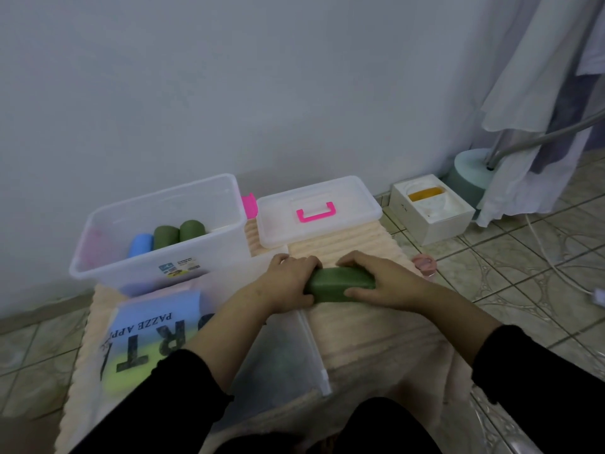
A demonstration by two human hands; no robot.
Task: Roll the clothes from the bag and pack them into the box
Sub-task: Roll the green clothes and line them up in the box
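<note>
Green rolled garment [340, 285] is lying crosswise on the peach ribbed mat [360, 326], centre of view, just in front of the box lid. Left hand [288, 283] is gripping its left end, fingers curled over the top, thumb underneath; right hand [383, 283] is gripping the right end the same way, so both grips are holding the roll. Clear plastic box [157, 237] is sitting to the left rear on the mat, open, holding one blue roll [141, 244] and two green rolls [178, 234] side by side. Lid with pink handle [316, 211] is lying flat to the right of the box. Clear zip bag [262, 362] with printed lettering is lying at front left under the left forearm, blue and yellow-green fabric showing through. White carton [432, 211] is sitting on the tiled floor [523, 283] at right, well apart.
</note>
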